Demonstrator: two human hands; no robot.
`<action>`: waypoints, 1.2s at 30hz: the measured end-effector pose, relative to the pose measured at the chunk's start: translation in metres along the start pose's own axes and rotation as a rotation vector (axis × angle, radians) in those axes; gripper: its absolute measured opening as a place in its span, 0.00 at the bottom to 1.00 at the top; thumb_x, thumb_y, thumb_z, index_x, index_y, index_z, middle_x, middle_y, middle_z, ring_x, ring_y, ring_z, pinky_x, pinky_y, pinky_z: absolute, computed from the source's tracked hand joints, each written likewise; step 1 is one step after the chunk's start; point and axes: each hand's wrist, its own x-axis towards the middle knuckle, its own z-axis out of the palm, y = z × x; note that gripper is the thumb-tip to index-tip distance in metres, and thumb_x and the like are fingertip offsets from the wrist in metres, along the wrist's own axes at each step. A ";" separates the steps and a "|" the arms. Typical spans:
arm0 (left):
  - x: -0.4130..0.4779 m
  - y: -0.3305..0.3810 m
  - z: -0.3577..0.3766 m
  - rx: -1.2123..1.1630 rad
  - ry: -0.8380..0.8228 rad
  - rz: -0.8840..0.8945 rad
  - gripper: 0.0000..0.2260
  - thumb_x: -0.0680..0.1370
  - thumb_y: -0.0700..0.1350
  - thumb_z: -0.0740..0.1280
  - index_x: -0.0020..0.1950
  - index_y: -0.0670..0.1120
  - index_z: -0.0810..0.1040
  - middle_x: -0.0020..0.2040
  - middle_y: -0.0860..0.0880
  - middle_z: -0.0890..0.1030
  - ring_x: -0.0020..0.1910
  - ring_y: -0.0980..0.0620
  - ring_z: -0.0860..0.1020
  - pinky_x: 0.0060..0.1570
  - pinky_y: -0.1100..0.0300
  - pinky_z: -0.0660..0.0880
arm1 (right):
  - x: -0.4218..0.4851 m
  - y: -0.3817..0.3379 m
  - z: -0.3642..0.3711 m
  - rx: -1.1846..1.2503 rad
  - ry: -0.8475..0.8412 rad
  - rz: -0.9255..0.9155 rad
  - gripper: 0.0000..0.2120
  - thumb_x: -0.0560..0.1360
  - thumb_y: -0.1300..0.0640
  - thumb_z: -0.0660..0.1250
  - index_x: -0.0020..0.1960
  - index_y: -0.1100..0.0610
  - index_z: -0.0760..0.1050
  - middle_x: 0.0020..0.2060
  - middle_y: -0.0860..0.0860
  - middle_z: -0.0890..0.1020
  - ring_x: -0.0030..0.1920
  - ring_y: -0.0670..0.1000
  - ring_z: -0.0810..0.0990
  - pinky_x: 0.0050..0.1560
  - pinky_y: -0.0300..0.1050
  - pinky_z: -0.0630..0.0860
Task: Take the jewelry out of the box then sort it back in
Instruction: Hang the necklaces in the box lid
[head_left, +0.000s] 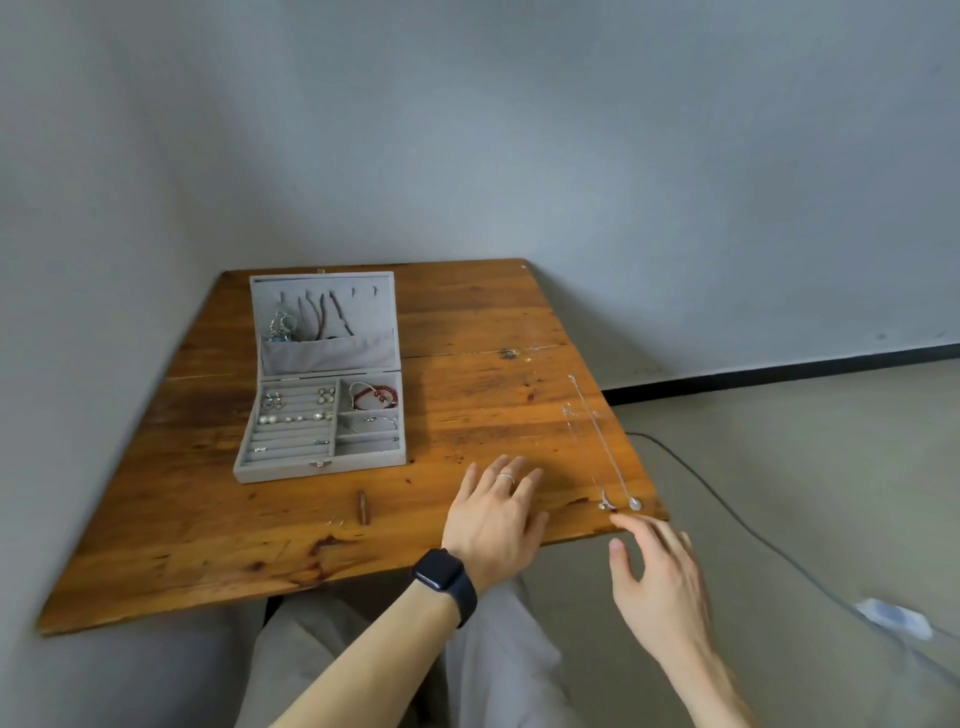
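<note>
Silver necklaces (604, 441) are lying on the desk (208, 540), well apart from the open box (317, 470), and the right hand (657, 577), its grip open and empty, is hovering near their pendants (635, 503), where pinching one necklace alone is seeming wisest against tangling.

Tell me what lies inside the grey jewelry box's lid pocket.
Visible: beaded strands and a silvery bunch hang from hooks into the pocket; its fabric covers their lower ends.
</note>
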 end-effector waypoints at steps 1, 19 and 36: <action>0.006 0.006 0.003 0.014 -0.024 0.006 0.27 0.83 0.59 0.52 0.80 0.52 0.57 0.81 0.48 0.58 0.81 0.47 0.51 0.78 0.44 0.45 | 0.004 0.005 -0.001 -0.014 0.011 0.020 0.15 0.70 0.64 0.75 0.56 0.55 0.82 0.50 0.51 0.83 0.48 0.57 0.78 0.50 0.50 0.77; 0.025 0.014 0.039 0.128 -0.103 -0.021 0.30 0.82 0.64 0.38 0.82 0.55 0.42 0.82 0.53 0.45 0.81 0.50 0.42 0.76 0.38 0.37 | 0.014 0.007 0.025 -0.168 -0.002 -0.153 0.16 0.70 0.49 0.68 0.56 0.53 0.79 0.53 0.47 0.82 0.59 0.53 0.76 0.49 0.51 0.73; 0.034 0.021 0.024 0.107 -0.074 0.044 0.27 0.82 0.60 0.50 0.81 0.54 0.55 0.81 0.48 0.58 0.80 0.46 0.52 0.76 0.39 0.42 | 0.017 0.020 0.021 -0.125 0.039 -0.264 0.09 0.70 0.64 0.76 0.48 0.54 0.83 0.43 0.48 0.81 0.41 0.54 0.73 0.38 0.48 0.76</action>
